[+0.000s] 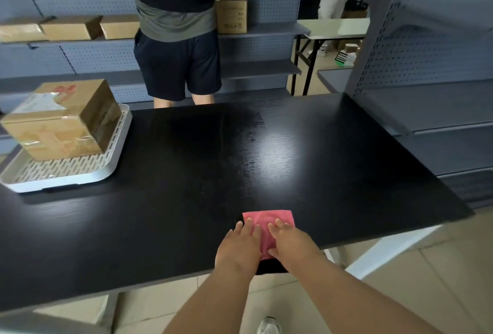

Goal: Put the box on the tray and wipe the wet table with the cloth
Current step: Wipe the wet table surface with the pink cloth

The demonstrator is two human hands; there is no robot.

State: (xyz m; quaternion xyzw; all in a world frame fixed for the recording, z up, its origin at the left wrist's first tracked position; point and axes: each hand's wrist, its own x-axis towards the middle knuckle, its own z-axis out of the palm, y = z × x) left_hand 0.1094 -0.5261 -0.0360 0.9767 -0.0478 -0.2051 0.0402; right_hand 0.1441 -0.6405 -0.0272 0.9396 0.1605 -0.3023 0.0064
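cloth (269, 218) partly hidden under left hand (238, 249) and right hand (292, 243), box (61, 120) label unreadable, standing person (176, 19) cropped at top

Table (320, 173) lies open ahead; tray (80, 177) with box (61, 120) blocks far left.

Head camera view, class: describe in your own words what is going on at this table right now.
A person presses the left hand and the right hand flat on a pink cloth near the front edge of the black table. The cardboard box already sits on the white slotted tray at the table's left. Wet streaks show farther back. Another person stands at the shelves behind.
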